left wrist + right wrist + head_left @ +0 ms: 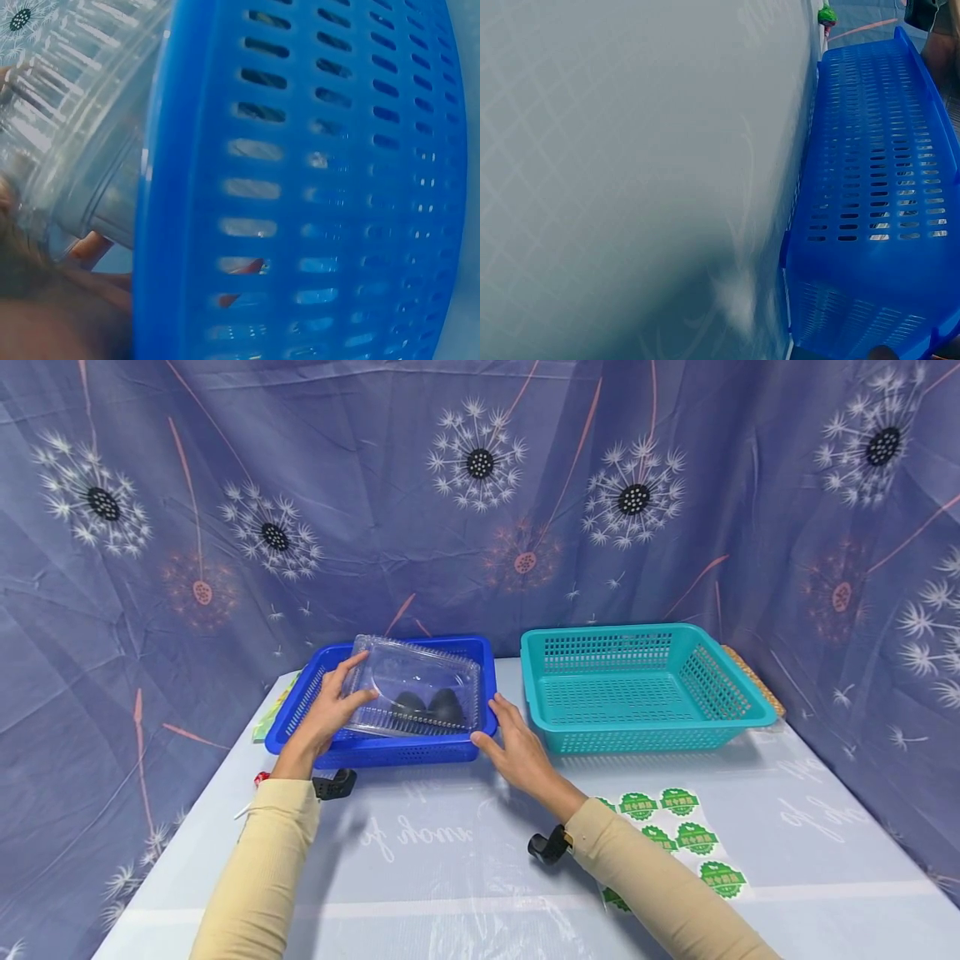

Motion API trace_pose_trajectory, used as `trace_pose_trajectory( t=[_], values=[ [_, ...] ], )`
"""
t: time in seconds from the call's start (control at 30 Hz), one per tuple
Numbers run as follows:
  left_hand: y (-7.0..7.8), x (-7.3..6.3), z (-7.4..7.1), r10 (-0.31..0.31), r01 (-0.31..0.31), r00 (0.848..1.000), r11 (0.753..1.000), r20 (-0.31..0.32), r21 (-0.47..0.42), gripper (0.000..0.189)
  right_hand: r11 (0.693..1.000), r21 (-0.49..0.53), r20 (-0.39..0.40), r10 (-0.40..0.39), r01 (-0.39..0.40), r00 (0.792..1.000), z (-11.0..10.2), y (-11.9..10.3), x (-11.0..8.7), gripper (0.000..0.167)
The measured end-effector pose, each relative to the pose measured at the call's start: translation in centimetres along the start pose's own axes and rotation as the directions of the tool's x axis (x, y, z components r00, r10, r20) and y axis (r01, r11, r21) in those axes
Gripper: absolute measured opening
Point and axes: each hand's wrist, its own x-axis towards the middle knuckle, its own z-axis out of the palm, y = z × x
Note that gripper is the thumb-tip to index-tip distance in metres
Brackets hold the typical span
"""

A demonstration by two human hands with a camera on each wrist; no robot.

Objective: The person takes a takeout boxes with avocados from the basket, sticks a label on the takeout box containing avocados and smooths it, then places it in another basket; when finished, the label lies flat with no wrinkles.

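My left hand (327, 710) grips the left end of a clear plastic box (420, 664) with ribbed edges. The box lies tilted over the blue basket (405, 753). Two dark, rounded items (446, 706) show through its clear wall; whether they lie in the box or under it I cannot tell. In the left wrist view the ribbed box edge (67, 112) rises above the basket's slotted side (300, 165), and fingers show beneath it. My right hand (521, 756) is at the basket's front right corner, fingers extended close to the rim.
A teal basket (645, 739) stands to the right, with a woven tan item (753, 681) behind it. Sheets of green round stickers (696, 838) lie on the white-covered table (420, 877). A small red item (261, 777) and a green packet (270, 714) sit left of the blue basket.
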Motion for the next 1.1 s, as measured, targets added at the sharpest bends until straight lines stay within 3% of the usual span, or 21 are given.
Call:
trace_pose_trajectory(
  t=[0.2,0.43,0.6,0.83,1.1],
  values=[
    [0.2,-0.1,0.0,0.012,-0.012,1.0,0.999,-0.001,0.031,0.069,1.0,0.003,0.001,0.0,0.0,1.0,0.0,0.1,0.0,0.071],
    [0.2,-0.2,0.1,0.013,-0.013,0.997,1.0,-0.071,0.007,0.063,1.0,0.001,0.012,0.003,-0.003,1.0,0.0,0.1,-0.1,0.072],
    [1.0,-0.7,0.0,0.01,-0.014,0.991,0.999,-0.135,-0.029,0.061,1.0,0.0,0.008,0.001,-0.001,1.0,0.0,0.1,-0.1,0.072],
    [2.2,-1.9,-0.8,0.02,-0.025,0.984,0.999,-0.176,-0.028,0.061,1.0,-0.006,0.011,-0.003,0.003,1.0,-0.1,0.2,0.0,0.072],
    [4.0,-4.1,-1.8,0.024,-0.049,0.97,0.994,-0.242,-0.099,0.061,1.0,-0.006,0.011,-0.004,0.004,1.0,-0.1,0.2,-0.1,0.071]
  ],
)
